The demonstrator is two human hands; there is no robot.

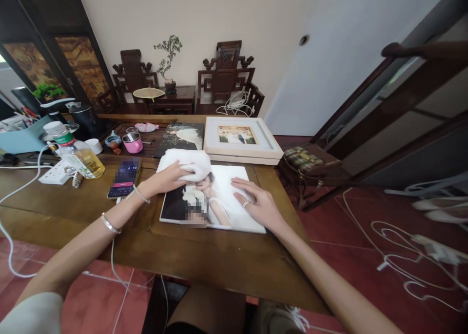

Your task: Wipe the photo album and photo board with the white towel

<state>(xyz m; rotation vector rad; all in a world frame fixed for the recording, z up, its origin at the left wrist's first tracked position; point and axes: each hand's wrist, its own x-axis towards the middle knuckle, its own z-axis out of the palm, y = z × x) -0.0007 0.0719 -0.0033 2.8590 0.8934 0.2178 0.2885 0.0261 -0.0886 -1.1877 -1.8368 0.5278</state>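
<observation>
A wedding photo panel (226,178) lies flat on the wooden table in front of me, one half dark and the other white. My left hand (171,177) grips a bunched white cloth (183,159), which rests over the panel's far left corner. Part of the picture there is hidden by the cloth and fingers. On the panel's right side, my right hand (259,203) lies with its fingers apart, pressing on the white area and holding nothing.
Behind the panel sit a stacked pale picture frame (268,146) and a dark photo panel (171,141). To the left are a phone (124,177), a pink cup (132,143), a bottle of yellow liquid (82,156) and a white power strip (54,172). A charging cable trails near my left arm.
</observation>
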